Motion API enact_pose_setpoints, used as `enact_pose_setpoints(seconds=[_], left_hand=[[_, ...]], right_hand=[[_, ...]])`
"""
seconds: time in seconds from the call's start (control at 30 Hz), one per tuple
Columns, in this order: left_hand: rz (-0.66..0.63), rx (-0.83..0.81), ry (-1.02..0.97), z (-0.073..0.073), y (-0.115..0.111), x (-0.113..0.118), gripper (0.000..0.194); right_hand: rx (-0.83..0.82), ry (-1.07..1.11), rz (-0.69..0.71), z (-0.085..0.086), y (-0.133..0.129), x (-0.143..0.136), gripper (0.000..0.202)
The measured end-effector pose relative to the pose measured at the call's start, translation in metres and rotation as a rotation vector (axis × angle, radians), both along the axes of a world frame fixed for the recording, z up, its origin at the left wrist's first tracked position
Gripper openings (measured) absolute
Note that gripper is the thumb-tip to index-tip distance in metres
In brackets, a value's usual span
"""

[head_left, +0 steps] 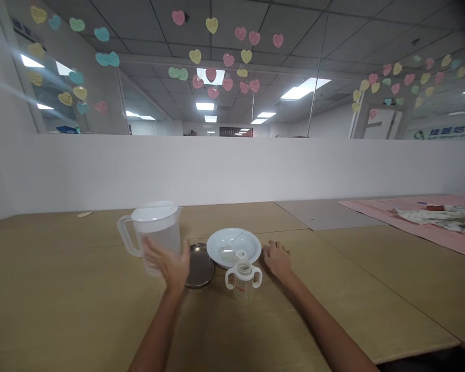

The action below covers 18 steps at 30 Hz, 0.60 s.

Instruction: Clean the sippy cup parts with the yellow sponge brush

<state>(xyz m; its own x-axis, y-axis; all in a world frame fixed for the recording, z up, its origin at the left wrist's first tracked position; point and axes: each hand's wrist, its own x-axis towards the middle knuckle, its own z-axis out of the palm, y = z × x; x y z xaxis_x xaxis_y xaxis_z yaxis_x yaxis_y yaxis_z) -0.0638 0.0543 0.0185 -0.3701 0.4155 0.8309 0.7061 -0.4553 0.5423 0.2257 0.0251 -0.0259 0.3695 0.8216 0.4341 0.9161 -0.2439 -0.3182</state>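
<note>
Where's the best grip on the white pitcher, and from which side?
Likely the handle, from the person's left. The pitcher stands upright and its handle loops out on that side, leaving a gap to reach through, away from the round dark dish on the right. The left hand shows in front of the body, not at the handle.

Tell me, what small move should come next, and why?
Probably the left hand should take the jug's handle: the hand is open by the jug, and nothing grips that handle. The open-topped bottle stands upright; the right hand is beside the bowl.
</note>
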Motion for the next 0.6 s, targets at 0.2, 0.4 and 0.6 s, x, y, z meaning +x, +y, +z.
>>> enact_pose_setpoints(seconds=[0.2, 0.4, 0.6], left_hand=[[-0.429, -0.227, 0.554, -0.010, -0.004, 0.071, 0.029], [-0.576, -0.305, 0.677, -0.024, -0.003, 0.081, 0.029], [-0.581, -0.344, 0.683, -0.024, -0.015, 0.077, 0.031]], right_hand=[[-0.204, -0.104, -0.007, -0.008, 0.002, 0.000, 0.031], [-0.200, -0.132, 0.005, -0.005, 0.002, -0.002, 0.029], [-0.247, -0.142, -0.002, -0.002, -0.003, -0.004, 0.032]])
